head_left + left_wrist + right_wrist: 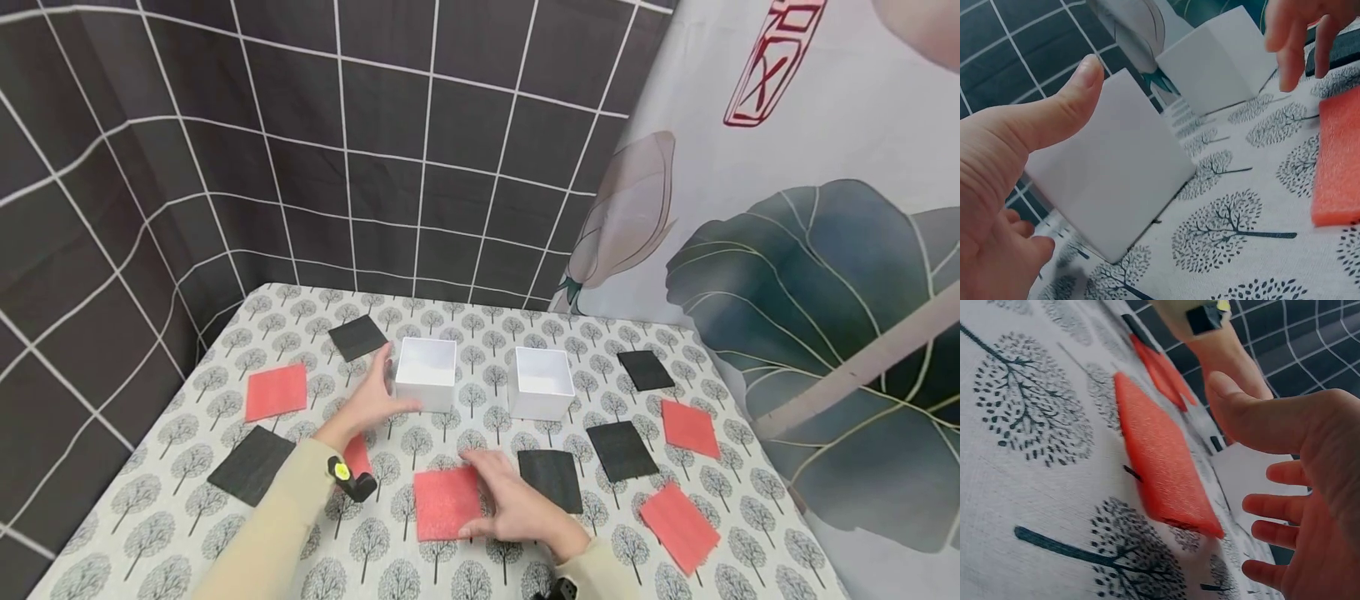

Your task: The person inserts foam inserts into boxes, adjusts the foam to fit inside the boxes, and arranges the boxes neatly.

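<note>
Two white open-topped square boxes stand on the table, a left box [426, 392] and a right box [542, 398]. Beside the left box's near left side is my left hand [371, 400], thumb spread away from the fingers. In the left wrist view the thumb overlaps that box [1116, 169]; whether it touches cannot be told. My right hand [513, 498] hovers at the right edge of a red foam square [442, 504], thumb and fingers apart. The right wrist view shows a gap between this hand [1310, 506] and the red square [1160, 456].
Left of the boxes lie black squares [253, 465] and red squares [276, 392], one red piece partly under my left wrist. More black squares [622, 451] and red squares [681, 527] lie on the right. Dark grid cloth [390, 183] hangs behind the tree-print tablecloth [420, 571].
</note>
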The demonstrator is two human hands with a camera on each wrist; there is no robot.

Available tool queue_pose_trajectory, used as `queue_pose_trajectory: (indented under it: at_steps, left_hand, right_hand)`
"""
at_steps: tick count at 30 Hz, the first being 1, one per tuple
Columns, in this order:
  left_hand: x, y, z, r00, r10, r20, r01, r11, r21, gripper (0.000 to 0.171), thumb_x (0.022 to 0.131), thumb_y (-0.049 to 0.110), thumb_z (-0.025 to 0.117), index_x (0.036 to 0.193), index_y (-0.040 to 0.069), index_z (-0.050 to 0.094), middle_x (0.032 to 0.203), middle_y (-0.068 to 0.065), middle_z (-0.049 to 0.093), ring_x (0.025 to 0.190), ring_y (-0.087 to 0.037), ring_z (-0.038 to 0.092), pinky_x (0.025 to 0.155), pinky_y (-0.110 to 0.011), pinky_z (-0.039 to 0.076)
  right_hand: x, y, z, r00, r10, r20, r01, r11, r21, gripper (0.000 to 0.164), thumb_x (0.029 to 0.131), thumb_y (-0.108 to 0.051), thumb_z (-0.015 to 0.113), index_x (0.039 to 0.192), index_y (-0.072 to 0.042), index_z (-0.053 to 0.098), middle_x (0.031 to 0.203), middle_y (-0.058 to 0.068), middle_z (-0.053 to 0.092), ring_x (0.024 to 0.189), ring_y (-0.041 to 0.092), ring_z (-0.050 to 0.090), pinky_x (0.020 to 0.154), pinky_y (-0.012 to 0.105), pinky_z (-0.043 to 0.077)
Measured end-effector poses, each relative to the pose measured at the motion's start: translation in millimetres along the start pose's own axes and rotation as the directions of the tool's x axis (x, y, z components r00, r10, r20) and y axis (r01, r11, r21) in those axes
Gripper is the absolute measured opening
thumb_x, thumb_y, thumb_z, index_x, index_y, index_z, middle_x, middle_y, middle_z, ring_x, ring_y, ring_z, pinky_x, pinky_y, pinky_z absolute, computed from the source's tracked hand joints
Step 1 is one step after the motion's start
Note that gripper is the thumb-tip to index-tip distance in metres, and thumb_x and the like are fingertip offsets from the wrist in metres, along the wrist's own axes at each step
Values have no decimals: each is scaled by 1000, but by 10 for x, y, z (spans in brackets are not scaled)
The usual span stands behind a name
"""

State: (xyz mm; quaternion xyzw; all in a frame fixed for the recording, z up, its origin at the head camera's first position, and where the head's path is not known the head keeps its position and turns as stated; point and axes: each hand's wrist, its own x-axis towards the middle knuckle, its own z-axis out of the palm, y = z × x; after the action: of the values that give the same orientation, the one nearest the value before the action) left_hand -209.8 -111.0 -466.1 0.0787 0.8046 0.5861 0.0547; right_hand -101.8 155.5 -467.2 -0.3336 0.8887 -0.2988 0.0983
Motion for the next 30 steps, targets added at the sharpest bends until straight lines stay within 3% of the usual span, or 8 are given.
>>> queue_pose_trajectory:
  at_steps: [8,14,21,26,30]
  left_hand:
    - [95,-110,39,997,73,36,-70,994,-90,124,60,16,87,148,7,-1,151,-22,11,138,-37,14,111,-46,19]
    - [172,-179,53,997,69,17,-67,994,-90,126,58,19,88,148,11,1,152,-18,13,137,-35,19,110,-45,23]
    - [222,-258,66,997,79,18,-77,993,-89,125,57,17,89,149,16,4,150,-15,19,137,-33,17,111,-48,18]
    - [164,-162,57,994,101,43,-92,981,-170,120,61,7,85,148,7,2,151,-20,13,138,-35,11,112,-46,16]
    - [152,-128,46,995,93,44,-83,978,-190,117,62,7,84,148,7,4,151,-19,15,138,-34,13,112,-45,16]
  right_hand:
    - [18,40,142,998,-2,66,11,992,-123,110,60,-53,78,145,-8,24,144,9,33,128,26,31,105,49,33]
    - [31,64,180,997,-37,65,48,983,-175,105,62,-43,80,143,-5,26,143,9,34,128,25,32,107,48,30]
    - [16,50,184,996,-74,48,82,975,-208,100,63,-38,82,142,-8,30,138,5,36,124,23,35,105,46,32]
    - [3,49,180,995,-90,39,96,974,-206,100,63,-35,82,142,-7,30,134,4,38,120,21,37,103,43,36]
    - [8,61,168,995,-96,23,99,978,-183,100,63,-34,82,142,-5,28,132,5,39,115,18,40,98,37,42]
